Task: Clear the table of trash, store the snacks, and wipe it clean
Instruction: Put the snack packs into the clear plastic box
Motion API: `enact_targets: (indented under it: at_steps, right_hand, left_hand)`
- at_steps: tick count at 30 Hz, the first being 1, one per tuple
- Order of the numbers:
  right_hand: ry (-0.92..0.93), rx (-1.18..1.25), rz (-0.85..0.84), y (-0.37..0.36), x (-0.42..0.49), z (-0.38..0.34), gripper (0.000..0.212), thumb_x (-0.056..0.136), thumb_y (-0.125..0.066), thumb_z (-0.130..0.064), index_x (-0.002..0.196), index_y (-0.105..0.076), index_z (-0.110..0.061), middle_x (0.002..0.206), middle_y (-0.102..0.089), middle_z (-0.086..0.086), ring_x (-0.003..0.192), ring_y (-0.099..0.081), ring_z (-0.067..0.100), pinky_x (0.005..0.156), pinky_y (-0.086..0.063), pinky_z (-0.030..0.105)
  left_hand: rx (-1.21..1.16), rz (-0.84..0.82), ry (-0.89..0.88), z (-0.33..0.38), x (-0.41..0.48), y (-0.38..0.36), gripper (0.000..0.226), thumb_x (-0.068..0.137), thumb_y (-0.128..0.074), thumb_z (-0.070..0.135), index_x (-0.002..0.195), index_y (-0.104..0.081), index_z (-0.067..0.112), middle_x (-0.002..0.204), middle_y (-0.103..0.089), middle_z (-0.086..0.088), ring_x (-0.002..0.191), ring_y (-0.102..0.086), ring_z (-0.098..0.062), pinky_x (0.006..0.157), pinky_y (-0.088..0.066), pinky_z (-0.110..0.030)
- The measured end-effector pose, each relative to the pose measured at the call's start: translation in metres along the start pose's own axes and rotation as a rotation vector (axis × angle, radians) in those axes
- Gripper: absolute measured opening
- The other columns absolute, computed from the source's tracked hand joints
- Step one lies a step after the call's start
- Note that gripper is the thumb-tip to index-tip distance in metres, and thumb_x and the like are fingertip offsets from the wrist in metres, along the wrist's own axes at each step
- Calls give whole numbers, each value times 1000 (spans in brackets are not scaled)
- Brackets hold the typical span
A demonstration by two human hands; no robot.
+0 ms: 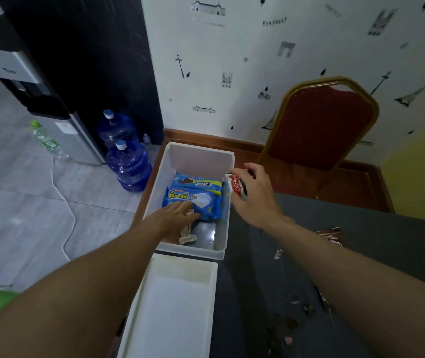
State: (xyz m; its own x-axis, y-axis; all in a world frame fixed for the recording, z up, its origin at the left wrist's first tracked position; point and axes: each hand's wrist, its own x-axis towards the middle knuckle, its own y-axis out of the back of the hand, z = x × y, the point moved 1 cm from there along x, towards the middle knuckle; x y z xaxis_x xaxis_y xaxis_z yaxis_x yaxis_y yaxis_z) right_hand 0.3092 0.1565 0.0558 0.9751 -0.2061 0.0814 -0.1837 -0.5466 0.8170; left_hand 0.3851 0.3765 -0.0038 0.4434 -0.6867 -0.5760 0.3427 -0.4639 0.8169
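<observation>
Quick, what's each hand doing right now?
Left hand: open, fingers resting on the blue snack pack in the white bin.
Right hand: holding the red snack packet.

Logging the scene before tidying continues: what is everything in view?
dark grey table: 1, grey, right side
white plastic storage bin: 1, white, beside the table's left edge
blue snack packs: 2, blue, inside the bin
red snack packet: 1, red-white, over the bin's right rim
white tray: 1, white, nearer than the bin
brown wrapper: 1, brown, on the table
crumbs: several, brown, table's near part
blue water jugs: 2, blue, floor left of bin
red padded chair: 1, red, gold frame, by wall
left hand: 1, rests on a blue pack
right hand: 1, pinches the red packet
</observation>
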Motion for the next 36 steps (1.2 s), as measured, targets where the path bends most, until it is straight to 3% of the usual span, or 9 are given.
enact_targets:
  at_steps: [6, 9, 13, 19, 25, 29, 31, 33, 36]
  right_hand:
    - [19, -9, 54, 3, 1, -5, 57, 86, -73, -22, 139, -52, -25, 143, -34, 0, 128, -37, 18, 100, -48, 30]
    - [25, 4, 92, 4, 5, -17, 53, 85, -75, -24, 135, -56, -21, 138, -38, 2, 125, -40, 18, 96, -41, 22]
    - [88, -26, 40, 2, 16, -35, 48, 86, -73, -29, 131, -57, -24, 131, -39, 2, 120, -43, 20, 94, -47, 27]
    - [123, -194, -230, -21, 22, -62, 52, 87, -72, -38, 132, -53, -23, 124, -44, 3, 111, -52, 21, 89, -56, 35]
    - [57, -507, -556, -69, 15, -71, 47, 89, -68, -40, 128, -52, -19, 124, -59, 8, 105, -60, 24, 87, -58, 39]
    - [19, -476, -652, -90, 5, -68, 68, 82, -76, -49, 133, -46, -16, 123, -58, 6, 107, -60, 23, 88, -57, 37]
    - [65, -551, -720, -91, 4, -65, 62, 89, -68, -51, 134, -49, -14, 127, -55, 7, 114, -55, 23, 95, -51, 34]
    - [73, -581, -712, -89, 3, -67, 52, 96, -60, -44, 137, -48, -14, 135, -48, 10, 120, -50, 26, 99, -46, 34]
    - [18, -517, -616, -94, 2, -64, 54, 91, -70, -28, 137, -44, -18, 141, -36, 14, 109, -60, 28, 94, -54, 38]
  left_hand:
    - [-286, 183, 108, 2, -12, 21, 62, 94, -57, 23, 151, -32, 25, 153, -39, -1, 135, -44, -22, 106, -45, -40]
    - [-203, 425, 164, -4, -19, 35, 58, 94, -58, 27, 148, -38, 20, 151, -44, -5, 137, -41, -23, 113, -35, -40]
    - [-105, 643, 312, -20, -27, 38, 66, 95, -51, 22, 154, -23, 14, 161, -25, -9, 150, -19, -25, 122, -14, -43]
    - [-148, 608, 407, -33, -31, 14, 70, 104, -38, 32, 156, 7, 14, 164, 9, -5, 152, 6, -20, 120, -1, -39]
    - [-341, 586, 469, -33, -29, 7, 91, 98, -50, 49, 155, 11, 14, 164, 13, -6, 152, 7, -21, 124, -7, -41]
    - [-319, 621, 482, -36, -25, 1, 90, 98, -54, 40, 155, 13, 16, 165, 12, -5, 152, 8, -21, 123, -5, -40]
    - [-311, 626, 479, -38, -23, -1, 89, 99, -53, 36, 155, 13, 17, 165, 12, -4, 152, 9, -21, 123, -5, -41]
    - [-297, 631, 479, -39, -22, -1, 90, 98, -54, 34, 154, 14, 17, 165, 13, -4, 151, 9, -21, 121, -2, -40]
    - [-291, 637, 487, -38, -19, -1, 93, 97, -56, 36, 154, 14, 18, 165, 12, -5, 152, 8, -22, 119, 0, -39]
